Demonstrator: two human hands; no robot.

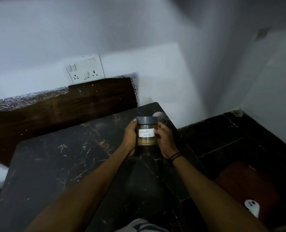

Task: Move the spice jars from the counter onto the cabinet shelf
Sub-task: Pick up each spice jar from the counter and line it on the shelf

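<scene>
A clear spice jar (146,131) with a grey lid, a white handwritten label and yellowish powder at its bottom is held upright just above the black marble counter (58,164). My left hand (130,135) wraps its left side and my right hand (164,138) wraps its right side. A second jar (160,116) with a grey lid stands right behind it, near the counter's far right corner, mostly hidden. No cabinet shelf is in view.
A dark wooden backsplash (63,104) runs behind the counter under a white socket plate (85,68). White walls rise beyond. To the right the counter drops off to a dark tiled floor (231,139) with a reddish mat (246,185).
</scene>
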